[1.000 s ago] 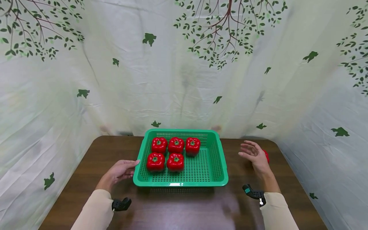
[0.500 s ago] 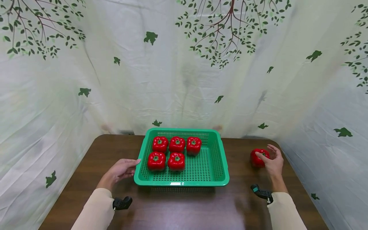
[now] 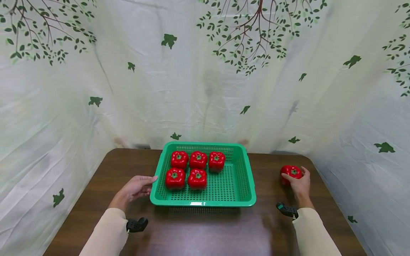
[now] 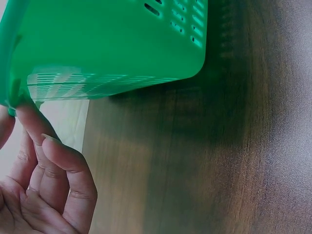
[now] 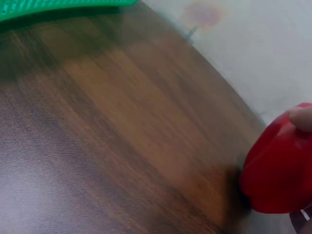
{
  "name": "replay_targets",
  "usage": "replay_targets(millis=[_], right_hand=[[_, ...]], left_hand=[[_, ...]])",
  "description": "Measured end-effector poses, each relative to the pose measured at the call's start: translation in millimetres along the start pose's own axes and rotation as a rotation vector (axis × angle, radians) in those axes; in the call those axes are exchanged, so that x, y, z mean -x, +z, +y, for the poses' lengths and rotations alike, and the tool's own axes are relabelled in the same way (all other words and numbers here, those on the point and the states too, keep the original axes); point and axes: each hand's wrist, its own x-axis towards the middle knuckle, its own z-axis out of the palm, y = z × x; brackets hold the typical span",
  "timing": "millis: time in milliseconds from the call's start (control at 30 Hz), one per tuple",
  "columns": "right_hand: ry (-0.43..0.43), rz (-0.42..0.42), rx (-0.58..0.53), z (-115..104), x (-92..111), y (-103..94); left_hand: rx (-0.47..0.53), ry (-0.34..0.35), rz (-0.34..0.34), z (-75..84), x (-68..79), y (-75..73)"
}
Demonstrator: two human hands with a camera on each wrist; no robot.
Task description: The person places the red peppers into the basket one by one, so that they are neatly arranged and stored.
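Observation:
A green plastic basket (image 3: 203, 204) with perforated walls sits mid-table in the head view, with several red bell peppers (image 3: 197, 179) standing stem-up toward its left side. My left hand (image 3: 137, 190) pinches the basket's left rim between thumb and index finger; in the left wrist view the other fingers (image 4: 75, 180) curl below the rim. On the right of the table, my right hand (image 3: 301, 185) grips a separate red bell pepper (image 3: 289, 171), thumb on its near left side and fingers round its right. The right wrist view shows this pepper (image 5: 280, 170) at the frame edge, most of the hand cut off.
The brown wooden table (image 3: 205, 234) ends at a pale leaf-printed curtain (image 3: 205, 89) behind and at both sides. Black wrist devices (image 3: 137, 225) sit at both cuffs. Bare wood lies between the basket and the right-hand pepper.
My right hand has moved right, past the lone pepper, then back onto it, closing thumb and fingers around it. My left hand stays on the basket rim. The view has shifted slightly.

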Motion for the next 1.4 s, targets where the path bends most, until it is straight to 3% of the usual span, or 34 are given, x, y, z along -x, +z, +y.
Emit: replay_targets(millis=[300, 533, 867, 1167, 1400], right_hand=[[0.019, -0.008, 0.073, -2.0, 7.1, -1.4], [-0.034, -0.057, 0.064, -9.5, 11.5, -1.5], [-0.165, -0.180, 0.000, -54.2, 32.9, 1.0], [-0.344, -0.318, -0.074, -87.1, 68.6, 22.5], [-0.435, -0.467, -0.128, -95.1, 94.1, 51.8]], left_hand=[[-0.018, 0.001, 0.004, 0.2, 0.2, -0.3], [-0.021, 0.012, 0.003, 2.3, 0.0, -0.3], [-0.014, 0.011, -0.016, 0.8, 0.1, -0.2], [-0.022, 0.009, 0.018, 0.6, 1.7, -0.5], [-0.021, 0.017, 0.007, -0.6, 1.2, -0.6]])
